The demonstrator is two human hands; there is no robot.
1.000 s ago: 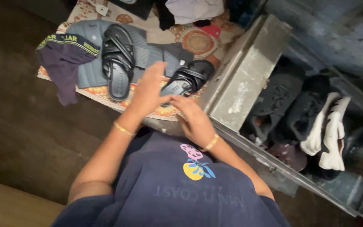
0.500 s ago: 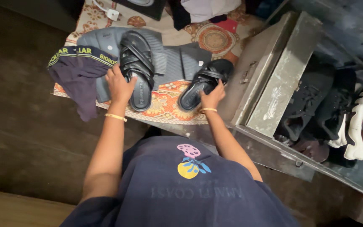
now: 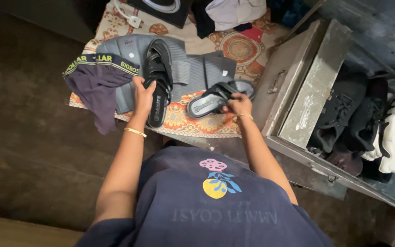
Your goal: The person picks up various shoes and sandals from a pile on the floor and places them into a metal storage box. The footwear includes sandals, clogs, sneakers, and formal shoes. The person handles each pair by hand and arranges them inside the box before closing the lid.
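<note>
- Where the floor meets the wall, a metal trunk [image 3: 307, 87] is seen with its lid thrown back, so that the dark shoes [image 3: 344, 114] and a white pair [image 3: 392, 137] packed inside are left in reach; it is set just beside the patterned cloth.
- The patterned cloth [image 3: 197, 126] is spread flat as a surface for the loose things; a grey ribbed garment [image 3: 193, 68] is laid across it, and a dark purple undergarment [image 3: 99, 87] with a bright waistband is draped over its left edge.
- One black strapped sandal [image 3: 158, 82] is held tipped up on its side, its sole turned partly outward, probably because it is being lifted by one edge; it is gripped near its lower half by the left hand [image 3: 142, 96], whose fingers [image 3: 138, 84] are closed round its rim, the thumb on the near side.
- The second black sandal [image 3: 211, 100] is raised at a slant above the cloth, toe pointing left; its heel end is pinched by the right hand [image 3: 239, 104], whose fingers [image 3: 234, 97] are curled over the straps, so the shoe lies directly within the grasp and extends away to the left of them.
- Thin gold bangles [image 3: 135, 132] are worn at both wrists; the two sandals are kept apart, one in each hand.
</note>
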